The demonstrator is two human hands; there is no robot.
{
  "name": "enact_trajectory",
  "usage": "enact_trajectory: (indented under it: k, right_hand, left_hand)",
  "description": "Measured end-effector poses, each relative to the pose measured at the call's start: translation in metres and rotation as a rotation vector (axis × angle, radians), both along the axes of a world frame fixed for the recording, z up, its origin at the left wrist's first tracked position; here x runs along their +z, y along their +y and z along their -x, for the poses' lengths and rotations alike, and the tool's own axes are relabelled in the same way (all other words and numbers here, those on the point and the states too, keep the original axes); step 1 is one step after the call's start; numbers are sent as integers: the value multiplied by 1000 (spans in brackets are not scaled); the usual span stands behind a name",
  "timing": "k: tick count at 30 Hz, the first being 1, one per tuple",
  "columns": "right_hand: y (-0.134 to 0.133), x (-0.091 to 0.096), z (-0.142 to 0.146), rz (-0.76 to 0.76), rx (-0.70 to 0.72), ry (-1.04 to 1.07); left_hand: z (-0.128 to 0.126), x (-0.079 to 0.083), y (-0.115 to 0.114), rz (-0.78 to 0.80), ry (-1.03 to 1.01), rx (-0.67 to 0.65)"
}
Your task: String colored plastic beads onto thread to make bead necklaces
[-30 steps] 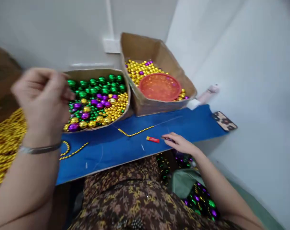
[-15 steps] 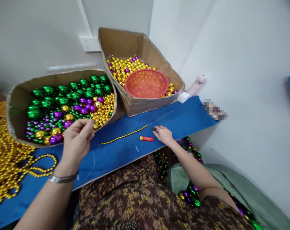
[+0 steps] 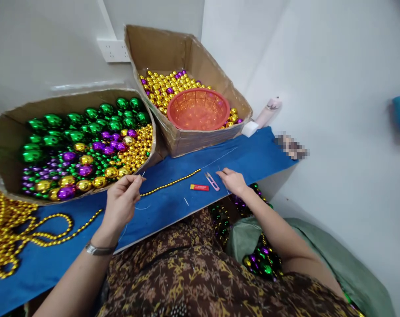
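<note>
My left hand (image 3: pixel 124 198) is closed in a pinch at the front of the left box, with a short, thin white piece (image 3: pixel 143 174) poking out of its fingertips. Farther right, my right hand (image 3: pixel 232 180) pinches what looks like a fine thread, barely visible. Just left of its fingertips lie pink thread snips (image 3: pixel 212 181), blades pointing away. A red lighter (image 3: pixel 200 187) with a yellow end is beside them. Between the hands runs a string of small gold beads (image 3: pixel 171 183), bare thread trailing from its far end. Nearer me is a small white stick (image 3: pixel 186 201).
A cardboard box (image 3: pixel 97 93) of green, purple and gold beads stands at left. Behind is another box (image 3: pixel 189 144) with gold beads and a red basket (image 3: pixel 200 127). Gold bead strands (image 3: pixel 8 229) are heaped at left on the blue cloth (image 3: pixel 166 215). A white wall rises at right.
My left hand has moved right and down, away from over the left box. My right hand has shifted slightly right, off the snips, which now lie uncovered on the cloth.
</note>
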State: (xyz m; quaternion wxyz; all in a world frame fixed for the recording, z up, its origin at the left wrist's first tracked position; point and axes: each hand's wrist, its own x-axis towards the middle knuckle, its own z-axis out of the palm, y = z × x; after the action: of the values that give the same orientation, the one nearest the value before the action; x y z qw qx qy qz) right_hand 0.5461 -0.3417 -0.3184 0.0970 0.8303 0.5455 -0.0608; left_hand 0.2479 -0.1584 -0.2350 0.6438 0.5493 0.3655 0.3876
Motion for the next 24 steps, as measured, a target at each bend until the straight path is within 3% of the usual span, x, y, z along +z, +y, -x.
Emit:
enact_trajectory:
  k: [5,10,18,24]
  right_hand:
    - [-25,-4,-24,38,301,-28]
    - [-30,-14,-35,6,530,-71]
    - [-34,-26,-59,-144,786,-224]
    - [-30,-25,-62,-151,905,-261]
  left_hand:
    - [-2,-4,-4,74,-12,-54]
    - [-7,-7,-11,142,-72,-114]
    - [-4,-4,-17,262,-87,-87]
    - [-2,-4,-18,313,-98,-75]
